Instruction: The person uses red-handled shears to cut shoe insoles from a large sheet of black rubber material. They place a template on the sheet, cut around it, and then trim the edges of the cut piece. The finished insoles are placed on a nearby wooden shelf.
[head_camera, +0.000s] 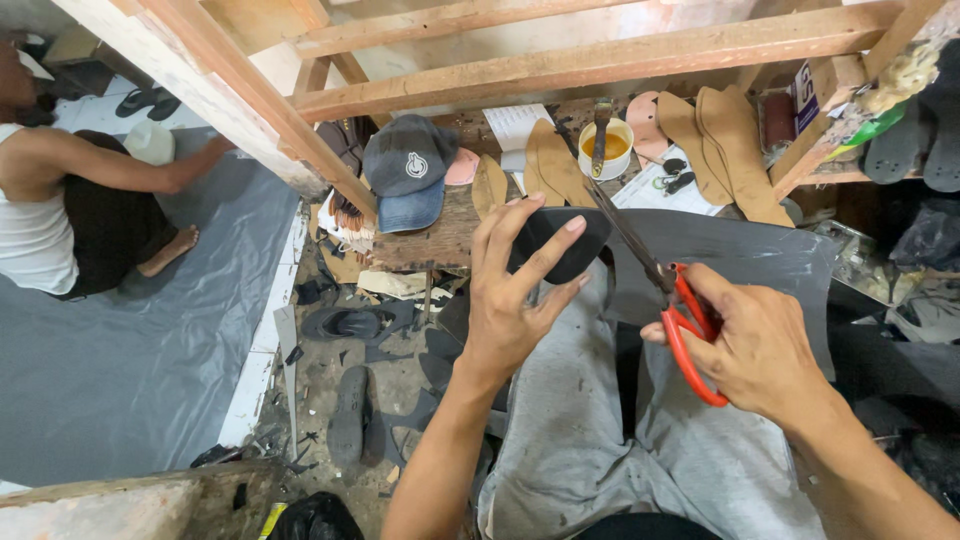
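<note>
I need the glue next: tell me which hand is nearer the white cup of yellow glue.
Right. The right hand holds red-handled scissors just below and right of the cup; the left hand, gripping a black sole piece, sits slightly farther, lower-left.

Cap (408, 160) lies on the bench (440, 240), left of the glue cup (605, 148).

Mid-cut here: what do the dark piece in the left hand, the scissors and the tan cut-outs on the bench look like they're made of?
Dark piece: probably matte black rubber or foam sheet; it matches the big dull sheet beside it. Scissors: dark metal blades, glossy red handles, likely plastic. Tan cut-outs: stiff board or leather, flat and matte; cannot tell which.
</note>
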